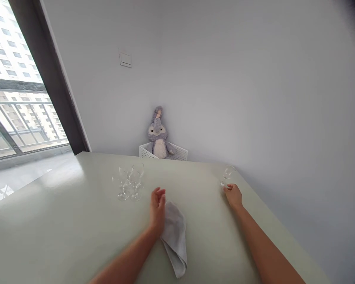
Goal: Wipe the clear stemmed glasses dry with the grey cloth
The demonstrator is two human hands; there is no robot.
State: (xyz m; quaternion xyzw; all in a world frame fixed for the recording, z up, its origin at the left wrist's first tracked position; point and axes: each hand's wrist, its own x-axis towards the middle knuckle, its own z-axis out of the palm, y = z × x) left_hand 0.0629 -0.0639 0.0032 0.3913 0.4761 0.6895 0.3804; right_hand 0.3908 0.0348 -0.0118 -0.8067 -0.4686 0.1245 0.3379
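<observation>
My right hand reaches to the right side of the table, its fingers closed at the foot of a clear stemmed glass. The bowl of that glass rises beyond my fingers and leans to the right in the view. My left hand is near the middle, thumb side up, with loosely curled fingers and nothing in them. Against its right side lies a grey folded cloth, flat on the table. Left of that hand stands a close group of several clear stemmed glasses, partly overlapping one another.
The pale green table runs back to a corner of grey walls. Behind its far edge, a grey plush rabbit sits in a white perforated basket. A window with a railing is at the left, and a light switch is on the wall.
</observation>
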